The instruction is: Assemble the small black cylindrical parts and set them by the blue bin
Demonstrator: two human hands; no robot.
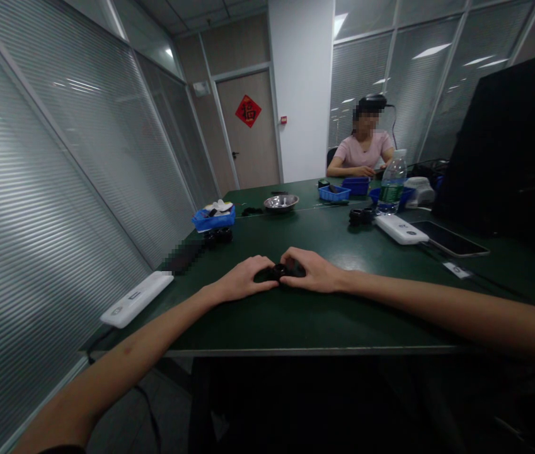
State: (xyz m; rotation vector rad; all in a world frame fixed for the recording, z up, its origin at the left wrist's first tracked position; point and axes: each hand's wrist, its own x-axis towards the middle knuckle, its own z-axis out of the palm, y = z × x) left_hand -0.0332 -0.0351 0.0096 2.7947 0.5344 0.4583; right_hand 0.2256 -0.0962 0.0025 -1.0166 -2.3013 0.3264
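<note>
Evenly Now: Two Pinches, One Small Black Part

Right at the centre of the frame, a small black part (279,272) is sitting between the person's two hands, low over the dark green table (295,325). The left hand (243,277) is pinching it from the left, thumb and fingertips arching round; the right hand (315,271) is pinching it from the right in much the same way. How hard either is pressing, I cannot tell.

To my eye, such close handling is calling for matched pressure, both thumbs working at one height so the part isn't tipping. With a surface that may be slippery, fingertips are probably serving better than a full fist. Working this low is sensible, too: a slip would be short. The black pieces (218,236) left of centre and the steel bowl (267,203) above centre are lying well apart from the fingers, leaving the wrists room to turn.
</note>
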